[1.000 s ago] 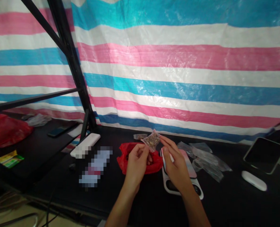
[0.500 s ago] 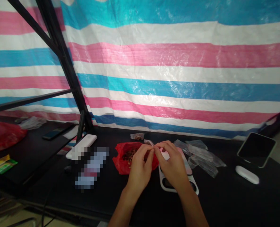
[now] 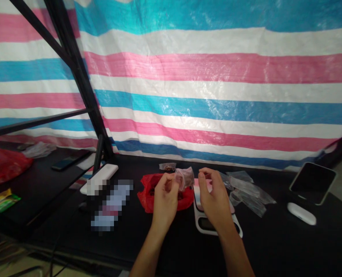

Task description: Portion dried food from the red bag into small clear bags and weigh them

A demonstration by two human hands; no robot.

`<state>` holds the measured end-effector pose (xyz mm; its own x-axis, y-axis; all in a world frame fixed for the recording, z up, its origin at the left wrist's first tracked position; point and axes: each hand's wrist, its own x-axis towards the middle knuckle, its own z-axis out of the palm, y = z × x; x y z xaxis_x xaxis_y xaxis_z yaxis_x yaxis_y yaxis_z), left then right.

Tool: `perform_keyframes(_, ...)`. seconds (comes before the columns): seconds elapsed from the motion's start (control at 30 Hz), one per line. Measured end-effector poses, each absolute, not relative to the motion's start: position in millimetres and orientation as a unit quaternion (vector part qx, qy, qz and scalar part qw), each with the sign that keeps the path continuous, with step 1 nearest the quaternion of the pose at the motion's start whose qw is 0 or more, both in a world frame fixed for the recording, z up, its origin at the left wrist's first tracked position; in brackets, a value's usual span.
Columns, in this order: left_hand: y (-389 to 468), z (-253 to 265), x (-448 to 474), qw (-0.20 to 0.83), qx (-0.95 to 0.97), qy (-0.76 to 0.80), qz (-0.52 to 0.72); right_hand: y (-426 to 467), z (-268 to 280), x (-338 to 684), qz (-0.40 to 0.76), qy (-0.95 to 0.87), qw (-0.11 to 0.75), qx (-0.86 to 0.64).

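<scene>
"Small plastic bag (image 3: 185, 178): where is it now, please?"

"From my distant seat I see it held up between the two hands. I will go from left to right. First come a yellow and green packet (image 3: 2, 200) and a white box (image 3: 101, 178). Then there is the red bag (image 3: 145, 199) with its mouth spread, and dark pieces (image 3: 151, 191) inside."

"And the left hand (image 3: 165, 196)?"

"It is above the red bag, with thumb and fingers pinched on the small plastic bag. What this one contains, I cannot tell well."

"The right hand (image 3: 216, 197)?"

"It is over the scale (image 3: 205, 224), thumb and fingers apart, holding nothing that I can see. Half a second ago the fingertips of both hands were meeting; now they are parted."

"What does it mean for the work?"

"In my judgement, only the left pinch carries the small plastic bag, and the right hand is free. Further right I see clear bags (image 3: 250, 190), a white case (image 3: 302, 214) and a phone (image 3: 313, 182)."
</scene>
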<state>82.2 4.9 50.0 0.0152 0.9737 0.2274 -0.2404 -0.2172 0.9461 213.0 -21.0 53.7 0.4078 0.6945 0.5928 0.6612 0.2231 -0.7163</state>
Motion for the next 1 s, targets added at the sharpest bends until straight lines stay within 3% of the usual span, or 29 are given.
perform_keyframes(0.13,11.6,47.2,75.3,0.581,0.44,0.347,0.59,-16.0,47.7,210.3,0.164,-0.527,0.575,-0.604)
perform_keyframes(0.2,16.2,42.5,71.5,0.557,0.437,0.378,0.596,-13.1,46.5,205.9,0.206,-0.52,0.597,-0.575)
perform_keyframes(0.33,18.8,36.0,61.4,0.356,0.523,0.463,0.622,-9.3,46.9,194.9,0.169,-0.492,0.627,-0.58)
perform_keyframes(0.47,14.3,33.0,51.8,0.201,0.743,0.412,0.488,-6.3,44.0,186.1,0.159,-0.516,0.619,-0.571)
perform_keyframes(0.6,17.2,25.2,48.3,0.198,0.779,0.425,0.416,-3.9,40.3,181.0,0.156,-0.545,0.61,-0.554)
perform_keyframes(1.0,26.4,16.5,44.5,0.165,0.745,0.442,0.472,-11.2,51.1,173.5,0.028,-0.576,0.635,-0.513)
